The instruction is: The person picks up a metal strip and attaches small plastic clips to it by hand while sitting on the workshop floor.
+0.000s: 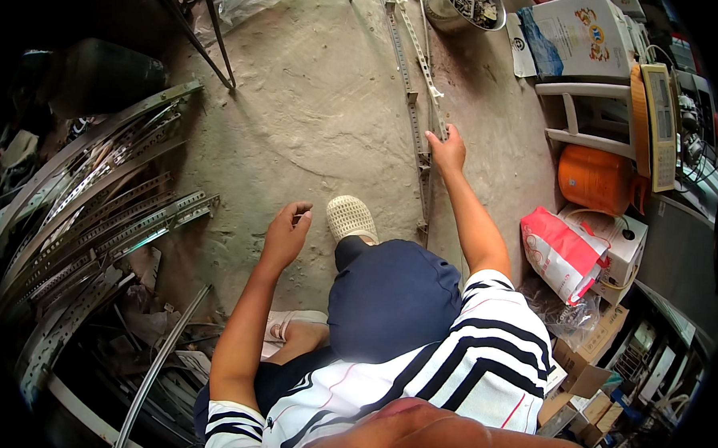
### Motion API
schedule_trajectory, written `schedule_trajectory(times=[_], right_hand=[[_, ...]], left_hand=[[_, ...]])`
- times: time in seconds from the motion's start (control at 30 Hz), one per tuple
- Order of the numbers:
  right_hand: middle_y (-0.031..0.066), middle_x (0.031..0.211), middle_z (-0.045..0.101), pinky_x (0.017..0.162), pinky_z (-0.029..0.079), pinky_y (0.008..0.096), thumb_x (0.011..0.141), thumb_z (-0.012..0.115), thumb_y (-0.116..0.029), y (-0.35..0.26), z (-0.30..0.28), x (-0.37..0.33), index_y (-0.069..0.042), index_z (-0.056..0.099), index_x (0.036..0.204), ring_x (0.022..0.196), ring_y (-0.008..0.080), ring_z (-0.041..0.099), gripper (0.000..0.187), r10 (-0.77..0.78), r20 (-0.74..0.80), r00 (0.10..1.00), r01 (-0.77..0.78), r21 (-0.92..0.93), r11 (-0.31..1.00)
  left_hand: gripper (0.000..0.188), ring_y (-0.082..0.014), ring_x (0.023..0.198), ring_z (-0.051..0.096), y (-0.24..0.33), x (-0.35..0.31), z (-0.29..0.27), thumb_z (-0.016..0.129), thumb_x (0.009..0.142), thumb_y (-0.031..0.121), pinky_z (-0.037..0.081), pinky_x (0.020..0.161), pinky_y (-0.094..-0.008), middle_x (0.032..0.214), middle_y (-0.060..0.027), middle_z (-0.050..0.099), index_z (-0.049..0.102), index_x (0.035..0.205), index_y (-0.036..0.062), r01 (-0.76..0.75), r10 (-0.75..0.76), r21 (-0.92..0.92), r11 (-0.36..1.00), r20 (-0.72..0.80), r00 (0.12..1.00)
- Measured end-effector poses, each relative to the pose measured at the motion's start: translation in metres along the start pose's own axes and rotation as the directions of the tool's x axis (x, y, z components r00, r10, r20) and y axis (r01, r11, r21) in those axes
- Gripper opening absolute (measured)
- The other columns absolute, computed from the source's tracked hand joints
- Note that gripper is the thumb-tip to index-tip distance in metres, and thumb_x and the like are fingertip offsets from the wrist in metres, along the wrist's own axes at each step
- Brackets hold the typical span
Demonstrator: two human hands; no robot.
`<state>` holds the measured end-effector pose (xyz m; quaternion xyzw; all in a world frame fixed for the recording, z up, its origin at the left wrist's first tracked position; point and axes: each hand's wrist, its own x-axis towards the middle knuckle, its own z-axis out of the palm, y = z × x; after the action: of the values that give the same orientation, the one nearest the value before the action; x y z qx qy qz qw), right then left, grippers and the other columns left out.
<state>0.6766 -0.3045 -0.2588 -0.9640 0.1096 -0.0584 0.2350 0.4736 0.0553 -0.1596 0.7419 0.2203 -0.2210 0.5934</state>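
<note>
My right hand (pixel 449 150) is closed round the near end of a long, pale slotted metal strip (pixel 423 65), which stretches away toward the far edge. Beside it on the concrete lies a darker perforated angle bar (pixel 413 106), running almost parallel, with its near end close to my shoe. Low over the floor, my left hand (pixel 285 235) hangs with loosely bent fingers. A small gap shows between its thumb and forefinger, and I see nothing held there.
Slotted metal rails (pixel 107 213) are heaped on the left, below a dark cylinder (pixel 101 77). A bucket of scraps (pixel 464 8) stands far ahead. Along the right are a white carton (pixel 580 29), a stool (pixel 585 90), an orange container (pixel 593 180) and a red-white bag (pixel 562 253).
</note>
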Motion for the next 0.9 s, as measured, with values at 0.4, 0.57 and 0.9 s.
schedule_trajectory(times=[0.4,0.57,0.9], right_hand=[[0.0030,0.070,0.064,0.061,0.045,0.0320,0.080,0.070,-0.029,0.012,-0.001,0.008,-0.006,0.065,0.092,0.063,0.0142,0.058,0.027,-0.022,0.182,0.983,-0.003,0.135,0.991],[0.0012,0.068,0.063,0.057,0.044,0.0290,0.089,0.064,-0.031,0.004,-0.028,0.003,-0.008,0.063,0.105,0.059,0.0106,0.056,0.028,0.073,0.287,0.955,-0.179,0.362,0.915],[-0.0016,0.068,0.062,0.043,0.037,0.0193,0.095,0.056,-0.027,-0.014,-0.059,-0.010,-0.008,0.065,0.108,0.049,0.0037,0.050,0.025,0.118,0.491,0.863,-0.388,0.494,0.778]], left_hand=[[0.028,-0.0194,0.092,0.064,-0.002,-0.003,-0.003,0.056,0.093,0.019,0.049,0.082,-0.0310,0.104,-0.0125,0.065,0.061,0.114,0.0014,0.002,-0.002,-0.012,1.000,-0.008,1.000],[0.027,-0.0193,0.091,0.064,-0.007,-0.001,0.000,0.056,0.093,0.019,0.049,0.081,-0.0308,0.103,-0.0125,0.065,0.061,0.113,0.0015,-0.019,0.018,-0.040,0.999,-0.013,1.000],[0.028,-0.0207,0.091,0.064,-0.006,-0.001,0.002,0.056,0.092,0.019,0.050,0.081,-0.0318,0.105,-0.0135,0.064,0.061,0.113,0.0020,-0.034,0.034,0.006,0.999,-0.003,0.999]])
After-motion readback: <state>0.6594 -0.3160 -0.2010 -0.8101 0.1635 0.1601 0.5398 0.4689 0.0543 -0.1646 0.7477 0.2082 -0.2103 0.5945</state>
